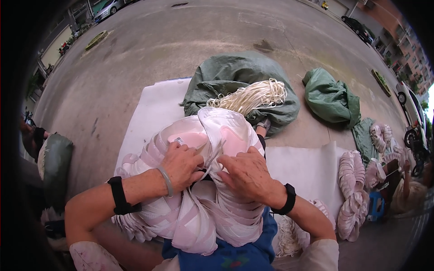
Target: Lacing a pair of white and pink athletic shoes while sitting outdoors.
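Observation:
A big bundle of nested pink-and-white shoe uppers rests on my lap over a blue apron. My left hand is closed at the bundle's middle, its fingers pinching a thin white cord. Close by on the right, my right hand is also closed, with thumb and forefinger together on the cord. The cord runs between the two hands and crosses the gap between the stacked uppers. Part of it is hidden behind the fingers and the fabric.
Beyond the bundle, a green sack carries a hank of cream cords. Another green sack lies to its right. White sheeting covers part of the ground. More bundled uppers lie at right, near a seated person.

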Demonstrator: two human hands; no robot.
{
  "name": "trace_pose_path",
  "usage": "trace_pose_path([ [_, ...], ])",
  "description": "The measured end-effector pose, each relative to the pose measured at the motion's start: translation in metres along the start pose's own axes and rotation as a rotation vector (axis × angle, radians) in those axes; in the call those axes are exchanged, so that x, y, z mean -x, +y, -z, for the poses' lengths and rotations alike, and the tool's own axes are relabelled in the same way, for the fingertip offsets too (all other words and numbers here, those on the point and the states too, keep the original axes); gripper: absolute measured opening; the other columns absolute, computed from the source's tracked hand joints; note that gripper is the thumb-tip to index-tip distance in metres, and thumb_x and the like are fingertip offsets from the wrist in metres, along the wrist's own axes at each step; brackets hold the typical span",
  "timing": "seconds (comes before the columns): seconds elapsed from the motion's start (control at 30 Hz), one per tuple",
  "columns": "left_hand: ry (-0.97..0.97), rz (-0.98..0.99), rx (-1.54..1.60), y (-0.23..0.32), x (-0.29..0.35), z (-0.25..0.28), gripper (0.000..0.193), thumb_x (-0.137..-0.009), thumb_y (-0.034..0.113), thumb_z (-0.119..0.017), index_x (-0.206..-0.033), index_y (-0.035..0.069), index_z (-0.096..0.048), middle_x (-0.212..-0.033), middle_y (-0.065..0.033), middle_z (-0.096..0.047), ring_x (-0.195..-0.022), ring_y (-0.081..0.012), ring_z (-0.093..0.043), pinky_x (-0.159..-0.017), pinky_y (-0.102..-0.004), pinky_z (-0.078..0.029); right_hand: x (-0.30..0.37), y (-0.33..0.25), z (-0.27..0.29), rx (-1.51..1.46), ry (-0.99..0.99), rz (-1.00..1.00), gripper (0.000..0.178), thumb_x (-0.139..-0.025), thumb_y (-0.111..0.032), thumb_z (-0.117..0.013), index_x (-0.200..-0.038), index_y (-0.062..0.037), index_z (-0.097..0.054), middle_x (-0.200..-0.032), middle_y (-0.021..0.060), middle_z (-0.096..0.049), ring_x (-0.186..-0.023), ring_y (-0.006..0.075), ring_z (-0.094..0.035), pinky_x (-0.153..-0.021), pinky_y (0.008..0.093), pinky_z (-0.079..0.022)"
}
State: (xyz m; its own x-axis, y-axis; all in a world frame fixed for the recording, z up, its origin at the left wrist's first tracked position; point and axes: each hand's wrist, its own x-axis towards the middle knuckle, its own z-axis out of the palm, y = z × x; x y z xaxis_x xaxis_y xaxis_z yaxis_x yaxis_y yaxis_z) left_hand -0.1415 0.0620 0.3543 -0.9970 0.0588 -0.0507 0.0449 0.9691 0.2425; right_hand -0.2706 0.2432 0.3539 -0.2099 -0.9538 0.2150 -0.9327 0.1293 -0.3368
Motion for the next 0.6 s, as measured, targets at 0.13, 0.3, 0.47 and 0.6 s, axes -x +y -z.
trace_pose_path([
  [0.13, -0.044, 0.139, 0.218, -0.015, -0.015, -0.017, 0.022, -0.075, 0.021, -0.065, -0.090, 0.006, -0.060, -0.089, -0.0129, -0.062, -0.089, -0.0317, -0.058, -0.079, -0.0413, -0.043, -0.021, 0.018, -0.024, -0.013, -0.037, -0.017, 0.025, -0.079, -0.026, -0.067, -0.099, -0.0125, -0.061, -0.066, 0.0089, -0.060, -0.070, 0.0258, -0.061, -0.071, 0.0391, -0.037],
  [0.3, -0.059, 0.167, 0.323, -0.020, -0.017, -0.018, 0.022, -0.075, 0.021, -0.063, -0.090, 0.005, -0.060, -0.088, -0.0137, -0.061, -0.089, -0.0332, -0.058, -0.080, -0.0421, -0.044, -0.034, 0.022, -0.042, 0.037, 0.016, 0.053, 0.016, -0.077, -0.024, -0.065, -0.082, -0.0090, -0.063, -0.073, 0.0095, -0.063, -0.075, 0.0267, -0.060, -0.075, 0.0401, -0.036],
  [0.47, -0.114, 0.316, 0.269, -0.026, -0.024, -0.024, 0.019, -0.069, 0.021, -0.069, -0.081, 0.006, -0.066, -0.083, -0.0146, -0.061, -0.084, -0.0331, -0.060, -0.075, -0.0418, -0.046, -0.045, 0.023, -0.066, -0.056, -0.073, 0.056, 0.024, -0.071, -0.027, -0.067, -0.077, -0.0050, -0.063, -0.066, 0.0135, -0.064, -0.066, 0.0305, -0.064, -0.073, 0.0431, -0.042],
  [0.6, -0.136, 0.389, 0.198, -0.032, -0.013, -0.023, 0.028, -0.066, 0.028, -0.074, -0.075, 0.004, -0.062, -0.078, -0.0158, -0.060, -0.078, -0.0357, -0.059, -0.072, -0.0429, -0.045, -0.059, 0.007, -0.082, -0.023, -0.109, 0.076, 0.011, -0.066, -0.026, -0.068, -0.067, -0.0154, -0.067, -0.069, 0.0089, -0.065, -0.071, 0.0257, -0.064, -0.067, 0.0387, -0.042],
])
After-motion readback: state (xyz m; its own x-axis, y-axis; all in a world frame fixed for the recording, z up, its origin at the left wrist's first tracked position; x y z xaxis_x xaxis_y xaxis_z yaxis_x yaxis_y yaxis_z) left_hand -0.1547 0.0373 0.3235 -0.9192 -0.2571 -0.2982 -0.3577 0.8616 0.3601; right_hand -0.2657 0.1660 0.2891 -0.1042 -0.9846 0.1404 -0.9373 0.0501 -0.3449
